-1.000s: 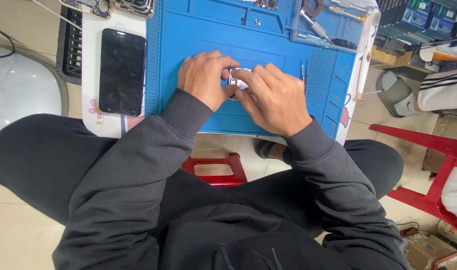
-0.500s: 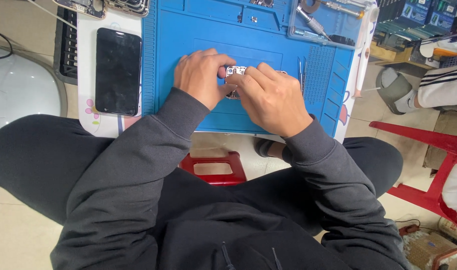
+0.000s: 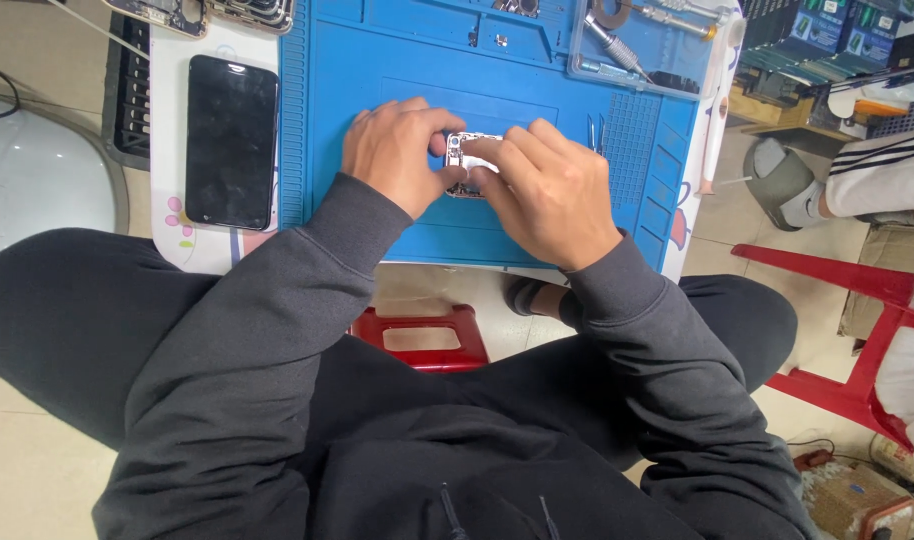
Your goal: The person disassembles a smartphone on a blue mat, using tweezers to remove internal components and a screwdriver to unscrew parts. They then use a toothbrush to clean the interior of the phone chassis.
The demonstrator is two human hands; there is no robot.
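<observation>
A small silver device part (image 3: 467,152) with a camera lens lies between both hands on the blue work mat (image 3: 377,60). My left hand (image 3: 395,152) grips its left side, thumb and fingers curled around it. My right hand (image 3: 547,190) presses on it from the right, covering most of it. Only the part's top left corner shows.
A black phone (image 3: 231,140) lies face up on the white table left of the mat. A clear tray (image 3: 642,45) with screwdrivers sits at the mat's back right. Tweezers (image 3: 595,130) rest right of my hands. A red stool (image 3: 422,335) stands below, a red chair (image 3: 857,320) at right.
Both hands stay on the small part in the same place on the mat; the fingers have shifted slightly over it.
</observation>
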